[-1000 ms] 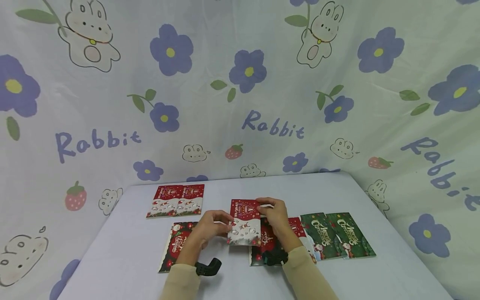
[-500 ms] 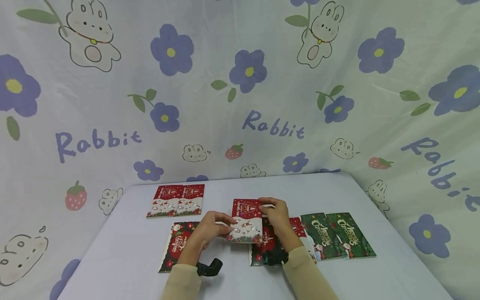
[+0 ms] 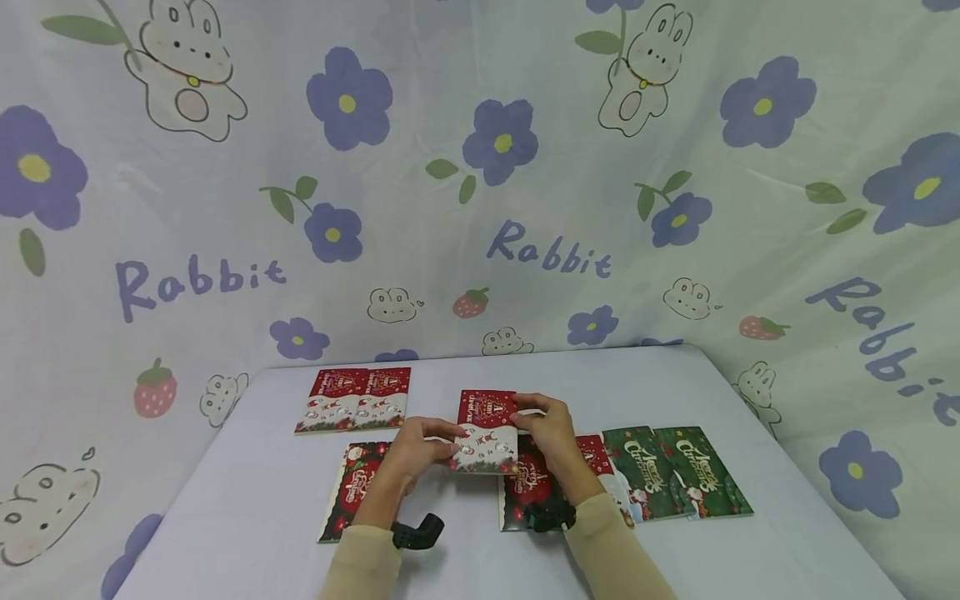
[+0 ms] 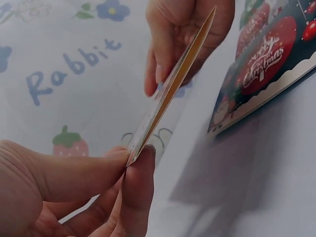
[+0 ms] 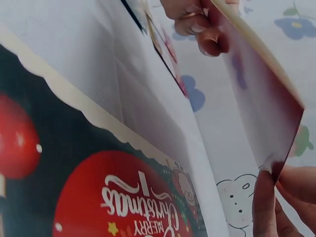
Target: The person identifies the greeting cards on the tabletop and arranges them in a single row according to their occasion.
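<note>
Between both hands, above the table, is a red and white Christmas card [image 3: 486,433] with its printed front up. My left hand [image 3: 422,450] pinches its left edge; in the left wrist view thumb and finger [image 4: 138,187] meet at a corner. At the upper right edge my right hand [image 3: 551,425] pinches the card, and the right wrist view shows the card's plain underside [image 5: 261,94]. A dark card with a red ball [image 3: 521,496] lies partly under the right hand. Another such dark card [image 3: 351,487] lies beside the left wrist.
Two red and white cards [image 3: 352,400] overlap at the table's back left. To the right lie two green cards [image 3: 701,471] and a red one [image 3: 600,467] partly covered by the right arm. A patterned curtain [image 3: 420,183] hangs behind the white table [image 3: 247,517].
The held card has moved slightly up and away from me, and a little left over the last half second. Both hands keep their pinch on it.
</note>
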### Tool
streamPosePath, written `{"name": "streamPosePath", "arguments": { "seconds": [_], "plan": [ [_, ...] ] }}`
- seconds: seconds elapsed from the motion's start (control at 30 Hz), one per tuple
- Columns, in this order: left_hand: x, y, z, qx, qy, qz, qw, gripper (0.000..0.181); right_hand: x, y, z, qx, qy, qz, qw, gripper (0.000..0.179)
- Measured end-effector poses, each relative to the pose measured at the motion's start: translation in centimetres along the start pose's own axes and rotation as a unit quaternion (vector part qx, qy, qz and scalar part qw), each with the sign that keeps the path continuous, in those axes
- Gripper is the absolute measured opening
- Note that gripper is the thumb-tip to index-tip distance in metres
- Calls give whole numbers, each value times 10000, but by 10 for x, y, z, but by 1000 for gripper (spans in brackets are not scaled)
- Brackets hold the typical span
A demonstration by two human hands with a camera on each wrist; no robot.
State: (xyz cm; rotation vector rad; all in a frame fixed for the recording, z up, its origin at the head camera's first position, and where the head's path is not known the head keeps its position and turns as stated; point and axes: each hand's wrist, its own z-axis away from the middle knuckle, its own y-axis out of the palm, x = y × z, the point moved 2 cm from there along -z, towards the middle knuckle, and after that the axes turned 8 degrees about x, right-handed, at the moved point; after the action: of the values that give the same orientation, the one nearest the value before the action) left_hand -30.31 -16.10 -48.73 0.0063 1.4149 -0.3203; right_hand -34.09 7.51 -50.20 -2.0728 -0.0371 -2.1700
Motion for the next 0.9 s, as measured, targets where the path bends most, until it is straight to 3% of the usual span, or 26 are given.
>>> {"name": "streamPosePath", "arguments": {
  "seconds": [0.2, 0.63, 0.9],
  "plan": [
    [0, -4, -1, -411, 23, 3, 9992, 20, 0, 5, -2, 237, -170, -136, 9995, 31],
    [3, -14, -5, -1037, -10, 297, 9942, 22, 7, 18, 4, 554, -14, -160, 9983, 31],
    [4, -20, -4, -1173, 0, 285, 9927, 21, 7, 21, 5, 711, 38, 16, 9975, 29]
  ]
}}
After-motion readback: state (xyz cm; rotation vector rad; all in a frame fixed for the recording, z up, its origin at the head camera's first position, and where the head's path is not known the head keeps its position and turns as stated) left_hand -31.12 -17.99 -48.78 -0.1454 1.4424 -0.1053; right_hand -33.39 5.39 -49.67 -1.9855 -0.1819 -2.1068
